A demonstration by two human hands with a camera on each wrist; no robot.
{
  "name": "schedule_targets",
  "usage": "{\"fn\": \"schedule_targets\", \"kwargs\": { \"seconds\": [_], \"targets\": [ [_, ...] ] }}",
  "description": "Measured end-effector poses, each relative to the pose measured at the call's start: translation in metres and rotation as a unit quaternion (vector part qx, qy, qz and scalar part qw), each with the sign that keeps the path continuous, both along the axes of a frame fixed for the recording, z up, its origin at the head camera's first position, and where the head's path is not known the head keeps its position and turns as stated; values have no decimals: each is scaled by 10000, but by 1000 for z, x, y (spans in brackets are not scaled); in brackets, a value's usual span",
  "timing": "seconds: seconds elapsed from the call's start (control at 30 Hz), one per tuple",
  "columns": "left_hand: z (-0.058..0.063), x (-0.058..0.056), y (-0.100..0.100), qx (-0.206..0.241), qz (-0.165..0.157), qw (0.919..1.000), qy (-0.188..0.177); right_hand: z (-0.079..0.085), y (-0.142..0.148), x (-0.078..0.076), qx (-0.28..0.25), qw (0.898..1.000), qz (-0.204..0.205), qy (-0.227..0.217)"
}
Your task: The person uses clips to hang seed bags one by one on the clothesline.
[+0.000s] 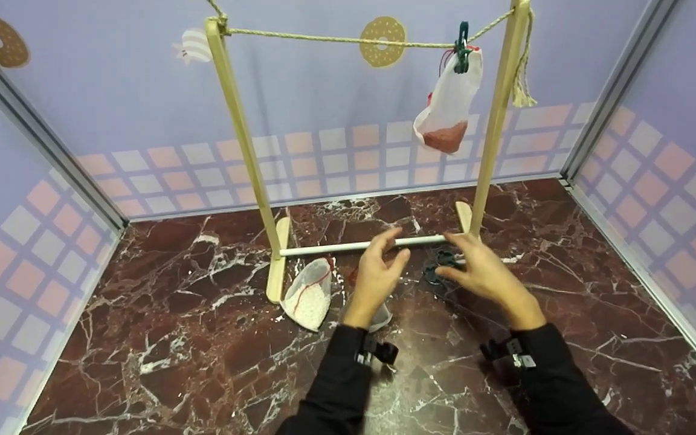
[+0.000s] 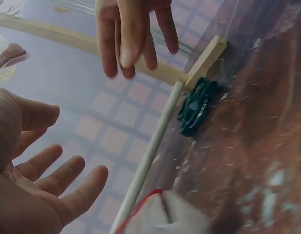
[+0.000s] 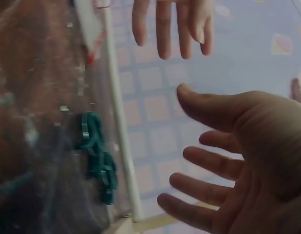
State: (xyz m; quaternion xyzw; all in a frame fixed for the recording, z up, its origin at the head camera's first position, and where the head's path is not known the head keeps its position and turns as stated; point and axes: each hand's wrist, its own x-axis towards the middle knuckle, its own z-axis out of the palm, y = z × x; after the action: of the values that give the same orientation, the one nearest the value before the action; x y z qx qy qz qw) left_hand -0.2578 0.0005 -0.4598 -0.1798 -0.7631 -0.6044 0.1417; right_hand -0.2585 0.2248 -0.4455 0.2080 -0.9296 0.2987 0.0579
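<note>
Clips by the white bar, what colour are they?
Dark green clips, clearest in the left wrist view.

The left hand [image 1: 377,275] and right hand [image 1: 488,270] stand apart, facing inward. Fingers [image 2: 63,175] extend loosely; both forearms [image 1: 333,383] reach forward.

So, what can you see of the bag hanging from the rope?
The bag looks like thin white mesh, with red cord at its top and reddish-brown contents in its bottom. It hangs tilted, lower end to the left, near the stand's right post. A dark green clip pinches its top at the rope.
</note>
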Motion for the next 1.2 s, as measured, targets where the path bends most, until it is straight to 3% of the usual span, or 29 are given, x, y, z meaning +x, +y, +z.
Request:
{"fn": "schedule_targets", "kwargs": {
  "seconds": [0.13, 0.27, 0.5, 0.83, 1.07, 1.2],
  "targets": [
    [-7, 7, 1, -633, 61, 9979, 90, -13, -2, 0, 502, 9987, 38, -79],
    [-9, 12, 2, -1594, -4, 9870, 223, -23, -1, 1, 796, 9968, 89, -58],
    [-15, 20, 2, -2620, -462, 9634, -319, -31, -2, 3, 1061, 9941, 183, -122],
    [-16, 20, 5, -2949, -973, 9486, -609, -32, -2, 3, 1217, 9925, 72, -70],
    [-13, 20, 3, -3188, -1061, 9369, -962, -33, -4, 4, 1132, 9934, 17, 171],
    [-12, 19, 3, -3231, -1044, 9353, -993, -32, -6, 2, 1117, 9932, 17, 322]
  ]
}}
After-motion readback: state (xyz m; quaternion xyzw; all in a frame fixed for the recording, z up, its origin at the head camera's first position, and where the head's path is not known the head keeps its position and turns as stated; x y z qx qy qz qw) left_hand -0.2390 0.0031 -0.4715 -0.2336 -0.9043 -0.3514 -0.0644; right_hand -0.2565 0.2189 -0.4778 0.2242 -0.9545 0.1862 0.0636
